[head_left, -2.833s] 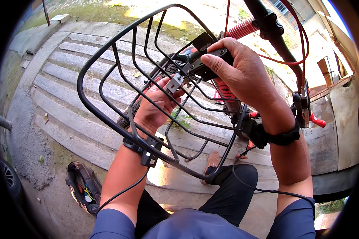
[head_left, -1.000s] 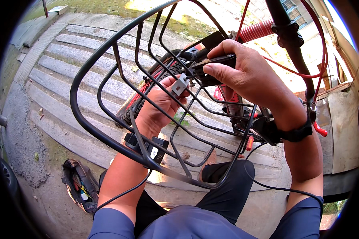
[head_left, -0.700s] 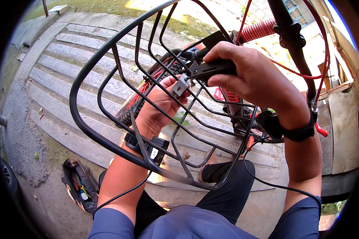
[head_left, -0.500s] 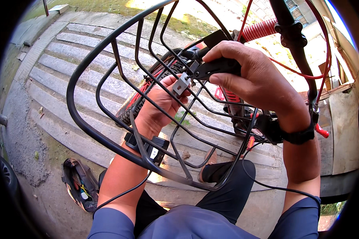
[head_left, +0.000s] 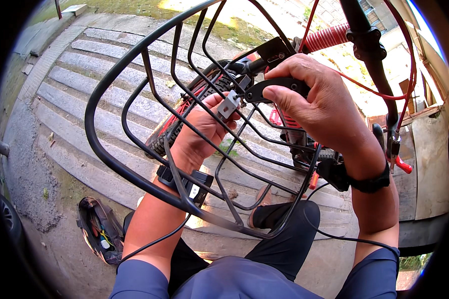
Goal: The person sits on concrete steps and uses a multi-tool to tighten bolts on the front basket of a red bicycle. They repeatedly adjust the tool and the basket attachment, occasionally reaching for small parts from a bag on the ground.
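A black wire basket [head_left: 91, 117] stretches in front of me, both my arms around it. My left hand [head_left: 203, 130] reaches up beneath its wires, fingers closed on a small grey metal bracket [head_left: 228, 106] with a square hole. In my right hand [head_left: 324, 102], pinched between thumb and fingers, is a black folding multi-tool [head_left: 279, 89]. The tool's end meets a small fastener beside the bracket, among the basket wires. Exactly how the tool's tip sits on the fastener is too small to tell.
Behind the basket stands a bicycle with a knobbly tyre [head_left: 157, 144], a black handlebar stem [head_left: 366, 45] and red cables [head_left: 411, 65]. An open tool bag [head_left: 97, 231] lies on the ridged concrete at lower left. Thin black cords run from my wrist straps.
My right hand has shifted slightly right and turned, and the multi-tool has swung with it, showing more of its side. My left hand and the bracket stay nearly still.
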A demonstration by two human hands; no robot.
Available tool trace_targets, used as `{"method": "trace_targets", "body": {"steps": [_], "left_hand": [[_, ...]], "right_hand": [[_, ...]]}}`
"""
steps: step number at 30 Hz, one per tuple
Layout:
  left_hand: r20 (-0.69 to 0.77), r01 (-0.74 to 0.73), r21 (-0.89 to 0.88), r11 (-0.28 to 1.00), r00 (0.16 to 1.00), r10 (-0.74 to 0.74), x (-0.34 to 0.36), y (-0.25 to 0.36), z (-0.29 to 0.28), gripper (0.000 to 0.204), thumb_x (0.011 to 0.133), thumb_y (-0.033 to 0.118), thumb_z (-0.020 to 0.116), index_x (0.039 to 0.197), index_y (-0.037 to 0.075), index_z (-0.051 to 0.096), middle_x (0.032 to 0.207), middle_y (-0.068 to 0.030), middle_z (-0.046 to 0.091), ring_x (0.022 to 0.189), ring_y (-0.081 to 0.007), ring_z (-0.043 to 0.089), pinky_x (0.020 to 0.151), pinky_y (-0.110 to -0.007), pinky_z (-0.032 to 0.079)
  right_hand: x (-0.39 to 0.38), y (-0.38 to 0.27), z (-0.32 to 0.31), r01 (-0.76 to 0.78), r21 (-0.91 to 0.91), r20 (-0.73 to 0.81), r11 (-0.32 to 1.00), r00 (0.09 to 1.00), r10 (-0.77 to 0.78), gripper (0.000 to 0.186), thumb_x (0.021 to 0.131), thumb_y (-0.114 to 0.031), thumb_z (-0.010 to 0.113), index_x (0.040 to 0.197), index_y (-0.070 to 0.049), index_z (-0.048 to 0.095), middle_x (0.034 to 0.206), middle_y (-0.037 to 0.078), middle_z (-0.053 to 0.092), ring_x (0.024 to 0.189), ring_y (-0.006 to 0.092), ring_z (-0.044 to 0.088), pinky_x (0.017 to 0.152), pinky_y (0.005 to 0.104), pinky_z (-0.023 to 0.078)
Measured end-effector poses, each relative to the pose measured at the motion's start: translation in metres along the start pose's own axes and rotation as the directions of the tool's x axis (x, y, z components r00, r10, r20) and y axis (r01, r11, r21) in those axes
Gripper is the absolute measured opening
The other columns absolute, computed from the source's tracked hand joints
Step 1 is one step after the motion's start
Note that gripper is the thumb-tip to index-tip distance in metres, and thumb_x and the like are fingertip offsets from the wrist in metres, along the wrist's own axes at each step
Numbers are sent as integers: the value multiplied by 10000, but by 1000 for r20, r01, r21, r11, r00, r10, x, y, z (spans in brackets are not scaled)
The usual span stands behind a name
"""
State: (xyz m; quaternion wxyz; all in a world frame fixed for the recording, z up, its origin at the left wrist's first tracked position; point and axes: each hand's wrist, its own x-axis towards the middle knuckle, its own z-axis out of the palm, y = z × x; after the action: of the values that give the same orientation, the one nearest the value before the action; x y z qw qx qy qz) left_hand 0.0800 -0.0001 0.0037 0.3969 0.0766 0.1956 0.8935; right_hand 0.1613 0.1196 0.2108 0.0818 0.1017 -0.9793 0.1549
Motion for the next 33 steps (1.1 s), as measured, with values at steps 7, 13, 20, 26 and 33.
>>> {"method": "trace_targets", "body": {"steps": [7,13,20,26,33], "left_hand": [[-59,-1,34,999,998,3,-1,0,4,120,953,173,537,1011,87,598,841,-64,663,707,-165,650,589,-263,505],[-56,-11,32,999,998,13,0,0,9,117,955,181,536,999,91,597,835,-60,660,702,-160,645,587,-260,503],[-60,-3,30,1000,998,5,-3,2,10,98,946,164,559,996,89,595,830,-60,656,702,-156,639,593,-259,503],[-66,0,22,1000,998,2,-4,1,12,106,944,160,564,1009,80,592,836,-65,655,710,-167,640,595,-265,504],[-40,-3,9,1000,999,3,-3,-1,7,120,947,176,560,1011,79,590,851,-73,656,719,-171,640,594,-269,501]], "right_hand": [[6,4,-10,294,-27,135,955,948,-288,214,760,28,704,965,-15,656,1037,108,580,912,266,604,791,328,489],[-2,14,-4,42,194,-63,980,998,-30,414,809,-60,745,1176,1,564,1045,77,596,920,137,622,771,248,517],[-6,-4,-7,-392,264,67,882,919,388,471,875,-232,714,1199,39,506,854,36,615,740,73,587,664,207,495],[-10,1,0,-301,186,-5,935,952,307,389,916,-163,655,1207,35,490,918,65,607,799,78,583,705,217,496],[-9,4,-11,155,-121,18,981,988,-154,445,794,8,678,1206,-54,524,990,133,637,882,251,641,767,322,514]]}}
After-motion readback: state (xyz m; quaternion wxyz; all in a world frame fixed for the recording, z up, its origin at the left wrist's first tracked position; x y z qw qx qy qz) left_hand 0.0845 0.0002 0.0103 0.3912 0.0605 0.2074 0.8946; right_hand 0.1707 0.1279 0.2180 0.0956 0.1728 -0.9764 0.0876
